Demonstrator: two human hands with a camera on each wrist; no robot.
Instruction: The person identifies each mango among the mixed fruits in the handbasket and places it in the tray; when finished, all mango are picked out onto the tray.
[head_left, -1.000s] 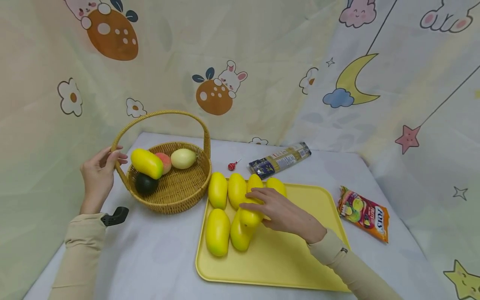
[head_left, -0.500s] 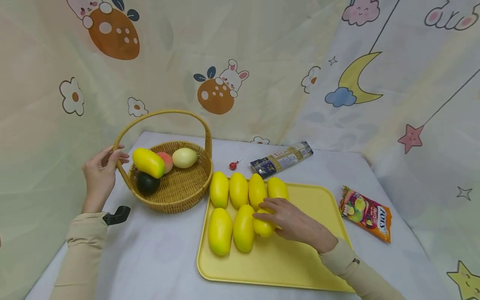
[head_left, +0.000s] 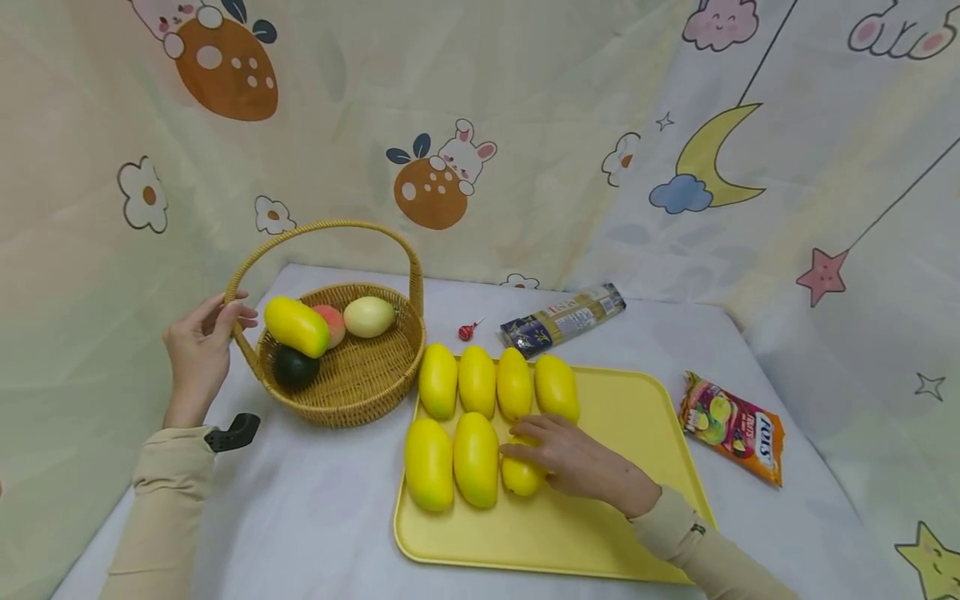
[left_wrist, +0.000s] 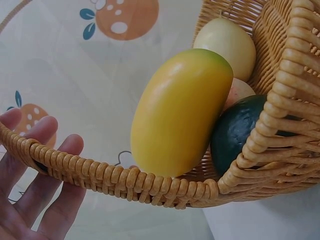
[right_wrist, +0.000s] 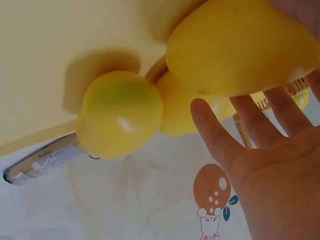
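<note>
My left hand (head_left: 197,350) holds the left side of the handle (head_left: 243,265) of a woven basket (head_left: 360,410). Inside the basket are a yellow mango (left_wrist: 182,115), a dark green avocado-like fruit (head_left: 294,368), a peach (head_left: 332,323) and a pale cream fruit (head_left: 369,317). Over a yellow tray (head_left: 525,546), my right hand (head_left: 581,467) grips another mango (head_left: 522,480), thumb on one side and fingers on the other. Two mangoes, one (head_left: 476,460) beside the gripped one and one (head_left: 429,465) further left, share its front row; several more (head_left: 477,382) line the tray's back edge.
Behind the tray lie a packet of pasta (head_left: 562,320) and a red-wrapped lollipop (head_left: 467,331). An orange candy bag (head_left: 731,429) sits right of the tray. Patterned cloth hangs around the back and sides of the white table.
My right hand has brought its mango rightward and down toward me, from over the front-row mango to that mango's right side. The front-row mangoes have shifted slightly left. My left hand stays at the handle.
</note>
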